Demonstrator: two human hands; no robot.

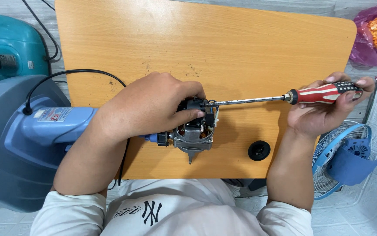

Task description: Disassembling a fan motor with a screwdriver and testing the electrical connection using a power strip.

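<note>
A rounded orange wooden tabletop (241, 48) filled most of the view, set over a pale tiled floor. A blue-grey fan base (18, 144) with a black power cord (72, 72) lay at the left edge, a teal appliance (5, 48) sat behind it, a blue fan grille (339, 157) rested on the floor at the right, and a pink plastic bag (374, 37) sat in the far right corner. A small black round cap (259, 150) lay on the table. The left hand (149, 107) was closed over the top of an exposed fan motor (193, 133) near the table's front edge, fingers curled around it. The right hand (328, 109) gripped the red-striped handle of a long screwdriver (284, 97), whose tip touched the motor
</note>
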